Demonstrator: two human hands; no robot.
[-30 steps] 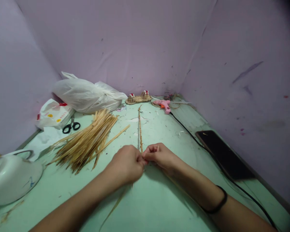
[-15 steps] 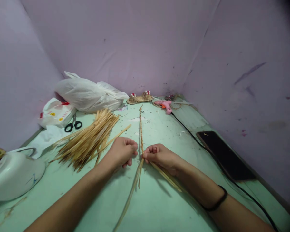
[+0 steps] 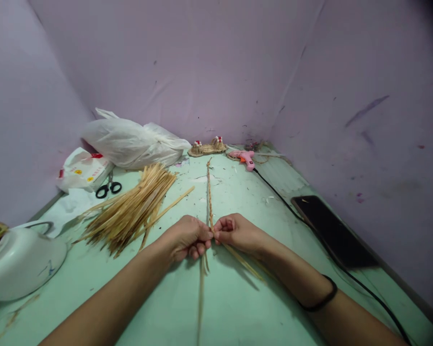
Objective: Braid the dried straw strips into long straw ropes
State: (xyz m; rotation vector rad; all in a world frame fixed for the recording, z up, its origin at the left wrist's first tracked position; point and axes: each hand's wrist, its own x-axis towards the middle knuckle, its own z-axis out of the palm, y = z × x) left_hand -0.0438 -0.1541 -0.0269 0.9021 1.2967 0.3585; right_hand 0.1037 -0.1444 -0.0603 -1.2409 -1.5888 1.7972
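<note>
A thin braid of straw (image 3: pixel 210 192) runs from a knotted far end down the middle of the tabletop to my hands. My right hand (image 3: pixel 238 234) pinches its near end between thumb and index finger. Fingertips of my left hand (image 3: pixel 192 239) close on the same spot from the other side, touching or almost touching the right ones. Loose straw strands (image 3: pixel 201 298) hang from under my left hand toward me, and more strands (image 3: pixel 243 262) slant out below the right. A dark band (image 3: pixel 323 298) circles my right forearm.
Left of my hands lies a straw bundle (image 3: pixel 133 209), with black-handled scissors (image 3: pixel 108 187), a box (image 3: pixel 88 169), a white bag (image 3: pixel 133 142) and a white bowl-like container (image 3: pixel 25 264) around it. A pink glue gun (image 3: pixel 246 157), its cord and a phone (image 3: pixel 334 230) lie right. Woven straw piece (image 3: pixel 207 148) behind.
My left hand has moved right and closed on the braid's near end beside my right hand. The long loose strand has swung from slanting left to hanging nearly straight toward me.
</note>
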